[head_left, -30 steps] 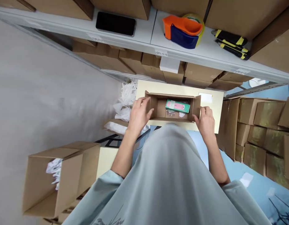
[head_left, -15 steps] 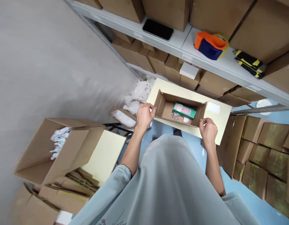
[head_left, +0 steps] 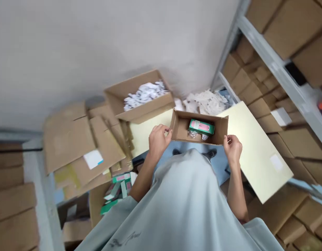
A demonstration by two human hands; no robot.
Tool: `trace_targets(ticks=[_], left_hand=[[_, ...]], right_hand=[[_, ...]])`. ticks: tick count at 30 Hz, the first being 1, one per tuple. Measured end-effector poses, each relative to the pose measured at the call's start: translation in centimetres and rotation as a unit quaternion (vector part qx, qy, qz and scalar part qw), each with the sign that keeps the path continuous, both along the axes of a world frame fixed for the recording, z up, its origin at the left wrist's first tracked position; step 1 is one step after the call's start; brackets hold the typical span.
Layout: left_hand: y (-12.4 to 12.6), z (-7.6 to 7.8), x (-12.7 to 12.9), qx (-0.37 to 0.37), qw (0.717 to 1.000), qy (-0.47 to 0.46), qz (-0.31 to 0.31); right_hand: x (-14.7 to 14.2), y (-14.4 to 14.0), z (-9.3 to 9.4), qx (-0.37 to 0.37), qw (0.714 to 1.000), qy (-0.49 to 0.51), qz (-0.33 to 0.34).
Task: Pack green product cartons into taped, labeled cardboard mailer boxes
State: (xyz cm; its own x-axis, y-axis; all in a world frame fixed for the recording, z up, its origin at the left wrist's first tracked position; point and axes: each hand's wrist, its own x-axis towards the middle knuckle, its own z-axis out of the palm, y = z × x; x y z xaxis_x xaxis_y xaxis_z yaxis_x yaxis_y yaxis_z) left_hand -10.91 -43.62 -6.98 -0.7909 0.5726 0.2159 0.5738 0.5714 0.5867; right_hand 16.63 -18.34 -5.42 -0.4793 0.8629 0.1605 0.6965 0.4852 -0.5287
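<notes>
Between my two hands hangs an open cardboard box (head_left: 181,130), held in front of my body above the floor. My left hand (head_left: 160,140) pinches its left end near the lower corner. At the right end, my right hand (head_left: 233,148) has its fingers closed on the edge. Inside lies a small green box with a pink panel (head_left: 202,127). A crumpled clear wrapper (head_left: 193,134) and a bit of white paper (head_left: 204,137) lie beside it on the bottom.
A large carton (head_left: 147,104) of crumpled white paper stands ahead left, near flattened cardboard (head_left: 69,136). Green boxes (head_left: 116,193) fill a carton at lower left. To the right are a pale yellow tabletop (head_left: 254,146) and a shelf rack (head_left: 281,69) with cartons.
My view has turned left, toward the carton of crumpled paper. The open box, between my hands, has come off the pale tabletop and turned along with me.
</notes>
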Motion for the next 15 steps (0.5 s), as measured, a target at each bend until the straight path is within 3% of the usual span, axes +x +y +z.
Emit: trace_targets(ticks=[4, 8, 11, 15], left_hand=[[-9.7, -1.2, -3.2, 0.017, 0.993, -0.021, 0.111], [-16.2, -2.0, -5.1, 0.035, 0.975, -0.042, 0.216], [-18.6, -2.6, -6.0, 0.041, 0.959, -0.050, 0.277], [-19.2, -3.5, -7.1, 0.032, 0.947, -0.063, 0.313]], right_hand=[[-9.4, -4.4, -0.3, 0.009, 0.994, -0.003, 0.112], [-17.2, -7.7, -0.4, 0.024, 0.978, -0.040, 0.202], [-21.9, -9.0, -0.4, 0.038, 0.965, -0.068, 0.250], [-26.5, -9.4, -0.7, 0.045, 0.951, -0.093, 0.290]])
